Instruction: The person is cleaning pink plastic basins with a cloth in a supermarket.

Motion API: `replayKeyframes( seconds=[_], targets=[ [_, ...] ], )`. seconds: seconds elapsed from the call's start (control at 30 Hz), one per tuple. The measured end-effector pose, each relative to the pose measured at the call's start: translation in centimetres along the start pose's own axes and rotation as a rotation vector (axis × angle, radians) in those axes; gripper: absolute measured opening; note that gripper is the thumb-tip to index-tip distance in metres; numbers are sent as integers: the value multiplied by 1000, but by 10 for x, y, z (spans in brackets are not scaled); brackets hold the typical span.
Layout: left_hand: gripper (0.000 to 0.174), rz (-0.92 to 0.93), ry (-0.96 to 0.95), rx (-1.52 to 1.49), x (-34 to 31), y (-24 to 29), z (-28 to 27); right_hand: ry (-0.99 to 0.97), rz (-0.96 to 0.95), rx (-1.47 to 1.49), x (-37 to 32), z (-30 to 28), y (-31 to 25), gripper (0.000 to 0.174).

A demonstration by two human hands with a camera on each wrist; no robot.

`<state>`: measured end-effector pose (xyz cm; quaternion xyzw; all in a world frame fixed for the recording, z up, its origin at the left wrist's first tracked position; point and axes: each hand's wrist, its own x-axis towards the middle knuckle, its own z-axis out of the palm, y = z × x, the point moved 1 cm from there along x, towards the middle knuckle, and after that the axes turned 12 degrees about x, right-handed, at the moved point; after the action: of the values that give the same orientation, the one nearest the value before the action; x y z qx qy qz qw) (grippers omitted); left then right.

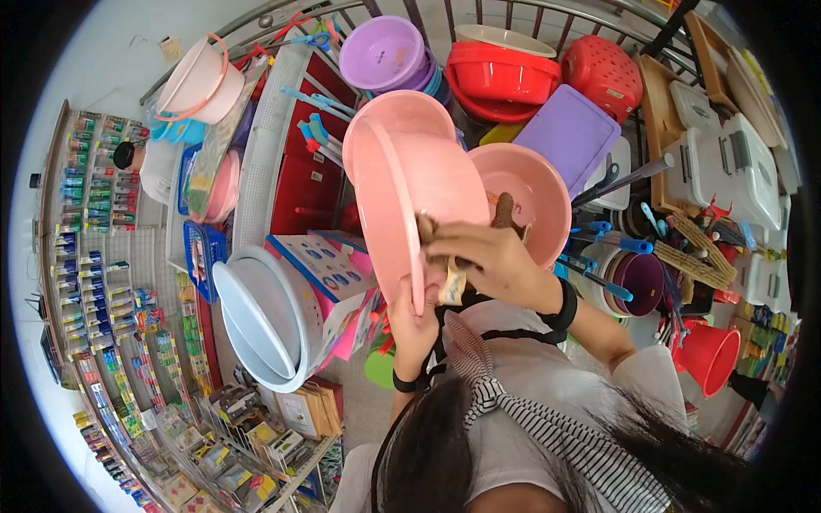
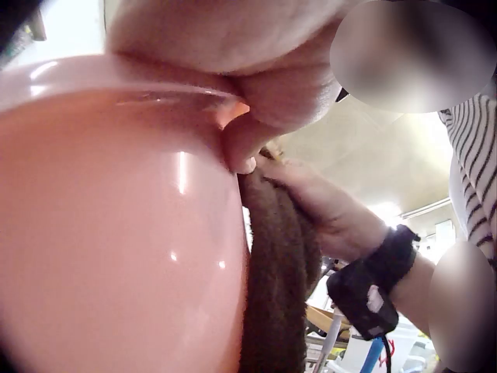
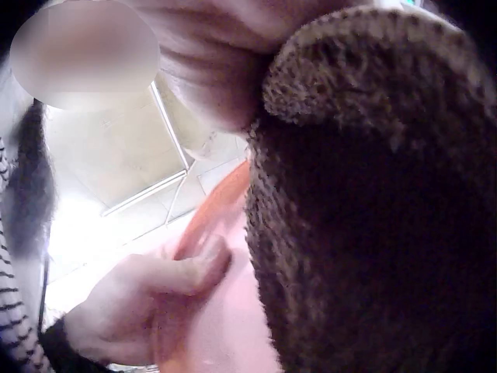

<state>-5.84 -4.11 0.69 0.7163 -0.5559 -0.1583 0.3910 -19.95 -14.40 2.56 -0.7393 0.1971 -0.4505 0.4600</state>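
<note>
A pink basin (image 1: 432,175) is held tilted on its side in front of the person, its rim toward the lower left. The left hand (image 1: 413,329) grips the rim at its lower end; in the right wrist view that thumb (image 3: 206,264) lies on the pink inner wall. Against the basin's outer side, the right hand (image 1: 496,265) holds a bunched brown cloth (image 1: 509,211) with a pale tag (image 1: 453,285). The cloth (image 2: 276,272) hangs beside the basin wall in the left wrist view and fills much of the right wrist view.
Another pink basin (image 1: 547,197) stands just right of the held one. Pale blue basins (image 1: 256,342) are at the left, purple basins (image 1: 380,51) and red basins (image 1: 500,81) at the back. Mops and brushes (image 1: 629,244) stick out at the right; a goods rack (image 1: 295,453) stands lower left.
</note>
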Motion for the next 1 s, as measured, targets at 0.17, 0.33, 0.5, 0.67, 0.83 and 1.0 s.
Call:
replayKeyframes(
  seconds=[0.17,0.33,0.5,0.67,0.83,1.0],
  targets=[
    [18,-197,-148,36,-3,-2,-10,84,115,94,8,-16,-2,42],
    [42,58,-237,138,-8,-8,-5,277,-46,-88,32,-24,-11,41],
    [43,43,-227,108,-9,-12,1,6,-70,-39,-2,-1,-7,35],
    [42,137,101,-87,-14,-14,3,-184,-204,-77,-26,18,-14,35],
    [33,54,-208,-11,-9,-8,-11,121,-138,-161,12,-1,-13,36],
    [43,223,-262,185,-14,-10,-21,319,84,95,35,-32,7,40]
  ],
)
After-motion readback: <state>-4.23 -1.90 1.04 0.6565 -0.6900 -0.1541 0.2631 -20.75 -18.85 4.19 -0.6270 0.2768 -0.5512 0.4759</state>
